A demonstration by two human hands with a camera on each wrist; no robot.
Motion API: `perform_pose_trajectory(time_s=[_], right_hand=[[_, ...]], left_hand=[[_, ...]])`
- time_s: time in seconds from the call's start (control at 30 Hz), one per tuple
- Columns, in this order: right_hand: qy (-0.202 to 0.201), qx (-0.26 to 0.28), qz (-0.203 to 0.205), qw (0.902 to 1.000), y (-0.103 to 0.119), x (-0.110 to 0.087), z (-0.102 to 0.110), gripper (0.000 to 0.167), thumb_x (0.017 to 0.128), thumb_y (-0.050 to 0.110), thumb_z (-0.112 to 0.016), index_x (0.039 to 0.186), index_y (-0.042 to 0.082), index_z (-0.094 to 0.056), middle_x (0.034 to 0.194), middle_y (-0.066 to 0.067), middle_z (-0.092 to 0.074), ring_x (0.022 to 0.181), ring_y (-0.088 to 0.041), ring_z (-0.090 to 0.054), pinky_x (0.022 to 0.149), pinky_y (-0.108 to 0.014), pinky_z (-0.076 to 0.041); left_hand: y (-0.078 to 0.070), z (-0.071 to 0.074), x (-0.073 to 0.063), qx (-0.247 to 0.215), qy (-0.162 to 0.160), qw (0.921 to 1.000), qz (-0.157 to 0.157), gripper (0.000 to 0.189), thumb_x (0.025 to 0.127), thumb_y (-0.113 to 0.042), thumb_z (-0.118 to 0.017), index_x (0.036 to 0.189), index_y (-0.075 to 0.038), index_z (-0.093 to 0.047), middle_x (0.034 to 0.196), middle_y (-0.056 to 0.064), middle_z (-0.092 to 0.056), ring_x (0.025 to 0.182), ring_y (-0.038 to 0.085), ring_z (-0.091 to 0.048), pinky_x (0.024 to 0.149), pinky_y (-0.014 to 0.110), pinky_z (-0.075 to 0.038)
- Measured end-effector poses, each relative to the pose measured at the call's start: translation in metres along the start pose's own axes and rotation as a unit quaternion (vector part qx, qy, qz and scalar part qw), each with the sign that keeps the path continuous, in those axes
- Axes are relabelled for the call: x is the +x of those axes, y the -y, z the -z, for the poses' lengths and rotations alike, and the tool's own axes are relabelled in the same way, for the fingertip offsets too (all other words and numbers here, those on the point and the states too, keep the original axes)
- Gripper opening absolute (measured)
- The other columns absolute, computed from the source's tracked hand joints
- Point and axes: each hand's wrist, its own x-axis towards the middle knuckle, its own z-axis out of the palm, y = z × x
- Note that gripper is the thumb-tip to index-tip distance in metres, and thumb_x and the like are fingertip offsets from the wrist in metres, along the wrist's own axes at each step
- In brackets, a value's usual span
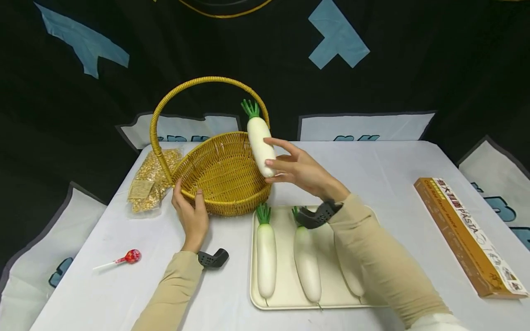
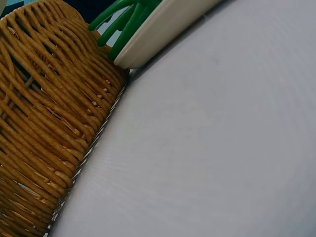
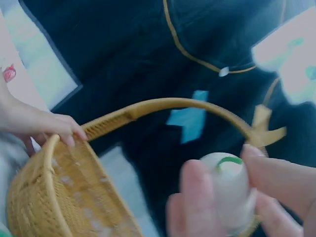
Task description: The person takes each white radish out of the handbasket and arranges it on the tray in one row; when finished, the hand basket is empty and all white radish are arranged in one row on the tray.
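My right hand [image 1: 298, 169] grips the lower part of a white radish [image 1: 260, 142] with a green top, held tilted at the right rim of a yellow wicker basket [image 1: 225, 177]. In the right wrist view the fingers wrap around the pale radish [image 3: 229, 197] end-on. My left hand [image 1: 191, 216] holds the basket's front left rim, thumb inside it. More radishes lie on a cream tray [image 1: 285, 303] in front: a left one [image 1: 266, 259], a middle one [image 1: 307, 264] and a right one [image 1: 349, 266] partly hidden by my right sleeve. The left wrist view has the basket's woven side [image 2: 54, 113] close up.
A clear bag of yellow grains [image 1: 151, 181] lies left of the basket, behind its handle [image 1: 207, 80]. A red lollipop [image 1: 131, 256] lies at the left front. A long orange and white pasta box [image 1: 468, 236] sits at the right. A black curtain hangs behind the table.
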Motion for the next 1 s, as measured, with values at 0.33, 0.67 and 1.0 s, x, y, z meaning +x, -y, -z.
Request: perform_pose_trajectory(time_s=[0.33, 0.67, 1.0], right_hand=[[-0.039, -0.136, -0.031, 0.9895, -0.009, -0.121, 0.053, 0.055, 0.086, 0.014, -0.06, 0.135, 0.016, -0.036, 0.107, -0.016, -0.048, 0.084, -0.026, -0.064, 0.079, -0.041, -0.053], [-0.12, -0.259, -0.099, 0.9532, -0.035, -0.194, 0.086, 0.06, 0.086, 0.024, -0.061, 0.138, 0.011, -0.034, 0.109, -0.026, -0.046, 0.083, -0.021, -0.065, 0.071, -0.035, -0.055], [-0.146, -0.284, -0.196, 0.9271, -0.078, -0.241, 0.09, 0.068, 0.083, 0.032, -0.062, 0.139, 0.009, -0.031, 0.099, -0.018, -0.052, 0.082, -0.018, -0.059, 0.065, -0.029, -0.055]], left_hand=[[-0.001, -0.002, 0.0, -0.003, -0.003, 1.0, 0.001, 0.058, 0.091, -0.031, -0.045, 0.142, -0.022, -0.021, 0.147, 0.007, -0.018, 0.138, 0.025, -0.018, 0.112, 0.049, -0.015], [0.002, 0.001, -0.002, -0.004, 0.011, 0.9999, 0.007, 0.058, 0.092, -0.034, -0.042, 0.143, -0.022, -0.018, 0.147, 0.009, -0.016, 0.138, 0.028, -0.016, 0.11, 0.053, -0.015], [0.0, 0.0, -0.001, -0.005, 0.009, 0.9999, -0.001, 0.058, 0.092, -0.033, -0.042, 0.143, -0.02, -0.019, 0.147, 0.011, -0.016, 0.137, 0.03, -0.018, 0.11, 0.053, -0.016]])
